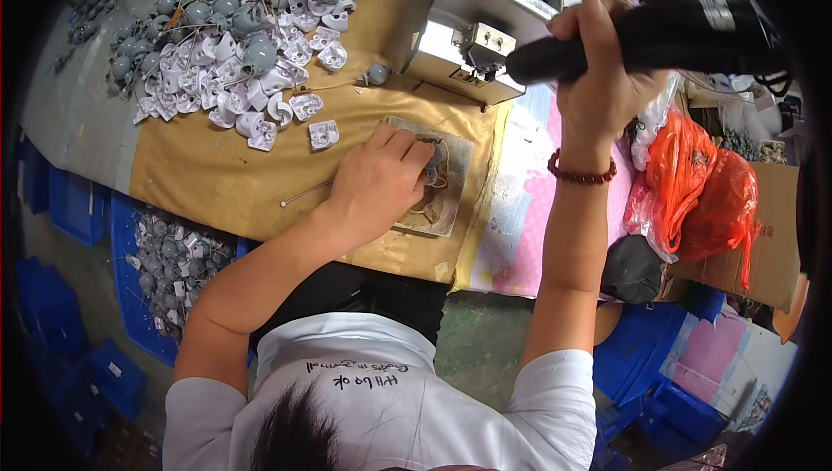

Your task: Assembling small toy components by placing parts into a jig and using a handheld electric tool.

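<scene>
My right hand (602,72) is wrapped round a thick black electric screwdriver (693,33), held at a slant. The front end of the screwdriver points left at the metal fitting (490,40) on the front of a white box-shaped machine (442,42). I cannot make out whether its tip touches. My left hand (377,176) pinches a small grey rounded part (436,156) over a square plate (459,163) on the table, and its fingers hide much of the part. A thin pale cable (305,193) runs out beside the left wrist.
White plastic pieces (204,68) and grey round housings (227,5) with wires lie heaped at the far left. One grey housing (376,74) sits near the machine. A blue crate (130,285) of similar parts stands lower left. Red plastic bags (685,172) are at the right.
</scene>
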A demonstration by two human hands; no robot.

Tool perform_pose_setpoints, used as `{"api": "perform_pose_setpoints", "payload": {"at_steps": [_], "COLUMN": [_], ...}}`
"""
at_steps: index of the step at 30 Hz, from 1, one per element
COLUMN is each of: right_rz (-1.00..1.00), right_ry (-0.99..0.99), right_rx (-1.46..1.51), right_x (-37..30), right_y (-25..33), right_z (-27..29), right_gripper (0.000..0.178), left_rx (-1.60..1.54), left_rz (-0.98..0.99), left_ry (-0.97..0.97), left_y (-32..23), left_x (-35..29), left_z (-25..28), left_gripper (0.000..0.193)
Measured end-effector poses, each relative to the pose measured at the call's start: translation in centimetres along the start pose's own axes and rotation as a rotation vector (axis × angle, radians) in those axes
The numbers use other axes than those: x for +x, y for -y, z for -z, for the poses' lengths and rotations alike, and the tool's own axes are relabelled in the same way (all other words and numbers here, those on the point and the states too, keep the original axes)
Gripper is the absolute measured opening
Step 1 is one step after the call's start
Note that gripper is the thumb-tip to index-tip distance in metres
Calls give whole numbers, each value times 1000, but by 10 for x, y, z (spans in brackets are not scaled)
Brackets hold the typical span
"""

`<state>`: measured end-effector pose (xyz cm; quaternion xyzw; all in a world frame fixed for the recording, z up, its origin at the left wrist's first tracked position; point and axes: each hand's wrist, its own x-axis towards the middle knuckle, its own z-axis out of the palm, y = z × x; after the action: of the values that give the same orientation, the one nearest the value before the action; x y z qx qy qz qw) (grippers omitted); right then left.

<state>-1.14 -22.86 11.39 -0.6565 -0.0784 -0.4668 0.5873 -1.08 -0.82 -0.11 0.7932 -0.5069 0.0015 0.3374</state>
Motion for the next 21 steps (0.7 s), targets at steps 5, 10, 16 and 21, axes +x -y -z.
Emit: {"api": "perform_pose_setpoints", "payload": {"at_steps": [5, 10, 16, 21], "right_rz": [-250, -468, -385, -328], "right_ry": [-192, -128, 41, 82], "right_rx": [-8, 13, 19, 66], "right_x": [-10, -13, -51, -81], "right_y": [-25, -18, 22, 28], "right_z": [-32, -31, -29, -31], "right_gripper": [23, 22, 64, 67], "left_rx": [7, -28, -54, -10], "left_rz": [14, 20, 32, 13], "left_ry": [4, 2, -13, -40], "left_y": [1, 2, 3, 3], "left_x": [-1, -1, -2, -2], "left_z": [1, 1, 0, -2], "left_gripper": [33, 32, 32, 31]}}
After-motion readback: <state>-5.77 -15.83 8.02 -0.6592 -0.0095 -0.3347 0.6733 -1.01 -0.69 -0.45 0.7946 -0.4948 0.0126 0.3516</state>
